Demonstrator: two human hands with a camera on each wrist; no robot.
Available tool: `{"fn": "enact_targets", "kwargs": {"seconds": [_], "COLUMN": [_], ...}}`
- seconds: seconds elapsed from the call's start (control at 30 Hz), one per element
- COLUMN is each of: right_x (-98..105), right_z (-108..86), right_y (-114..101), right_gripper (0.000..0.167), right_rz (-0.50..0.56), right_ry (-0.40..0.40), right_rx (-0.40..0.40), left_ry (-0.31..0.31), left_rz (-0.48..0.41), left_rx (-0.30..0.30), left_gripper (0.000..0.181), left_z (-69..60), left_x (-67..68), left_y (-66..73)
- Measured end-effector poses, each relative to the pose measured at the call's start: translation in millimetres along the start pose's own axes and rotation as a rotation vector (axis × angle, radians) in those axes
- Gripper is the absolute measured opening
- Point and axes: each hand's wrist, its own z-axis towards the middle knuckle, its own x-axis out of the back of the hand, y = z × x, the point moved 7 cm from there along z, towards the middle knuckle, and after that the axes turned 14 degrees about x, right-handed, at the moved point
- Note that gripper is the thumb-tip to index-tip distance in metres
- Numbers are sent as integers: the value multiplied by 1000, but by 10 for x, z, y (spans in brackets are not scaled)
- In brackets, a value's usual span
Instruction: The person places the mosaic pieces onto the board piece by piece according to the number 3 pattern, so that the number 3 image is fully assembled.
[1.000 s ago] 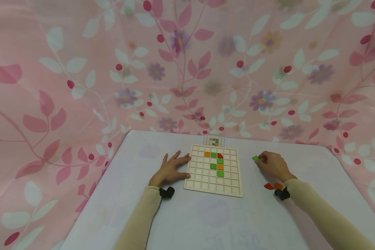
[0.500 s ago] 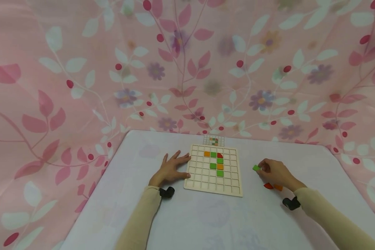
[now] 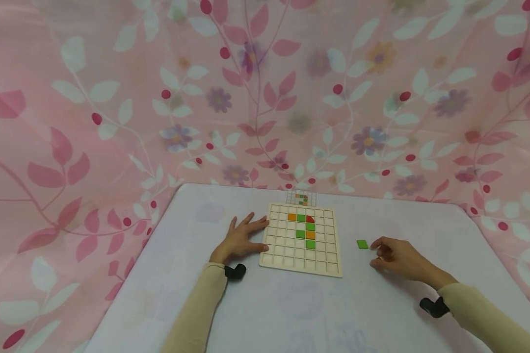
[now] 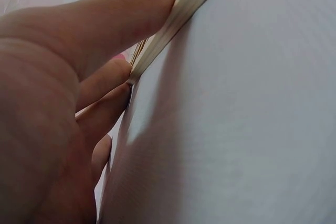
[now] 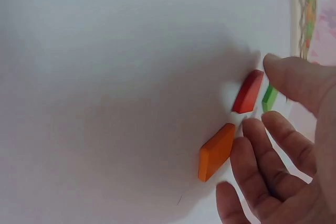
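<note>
A pale wooden grid board [image 3: 280, 252] lies on the table with several orange, green and red pieces set in its cells. My left hand [image 3: 238, 241], fingers spread, rests against the board's left edge; the thumb and fingertips touch the rim in the left wrist view. Right of the board, a loose green square tile [image 3: 362, 244] lies flat. Just beside it hovers my right hand [image 3: 397, 259], thumb and fingers apart, holding nothing. Under that hand, in the right wrist view, are a red curved-edge piece [image 5: 248, 93] and an orange tile [image 5: 218, 153], both mostly hidden in the head view.
Behind the board's far edge stands a small grid pattern card [image 3: 309, 196] with coloured cells. A white cloth covers the table [image 3: 247, 314]. Pink floral fabric [image 3: 265, 98] hangs along the back and sides.
My right hand has brought the green tile nearer, laid it on the table and let go, then moved toward the red and orange pieces. The left hand stays at the board.
</note>
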Motion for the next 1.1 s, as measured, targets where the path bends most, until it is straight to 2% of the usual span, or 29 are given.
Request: {"fn": "enact_targets", "kwargs": {"seconds": [0.13,0.2,0.37,0.67,0.87,1.1], "right_x": [8,-1,-40,-119,-148,-199], "right_z": [-40,-44,-11,85,243,459], "right_y": [-26,-41,-96,-341,-577,-745], "right_gripper": [29,25,21,19,20,23], "right_rz": [-132,-162,-175,-249,-252,-249], "right_ry": [0,-13,-30,64,90,72], "right_rx": [4,-2,15,131,218,221], "left_ry": [4,5,9,5,1,2], "left_rz": [6,9,15,0,-7,-1], "left_rx": [4,5,1,-32,-37,-30], "left_gripper": [82,82,82,82,82,82], "left_z": [-6,-11,-23,-51,-65,-57], "left_x": [3,8,22,15,22,29], "left_y": [-7,-5,11,22,44,58]}}
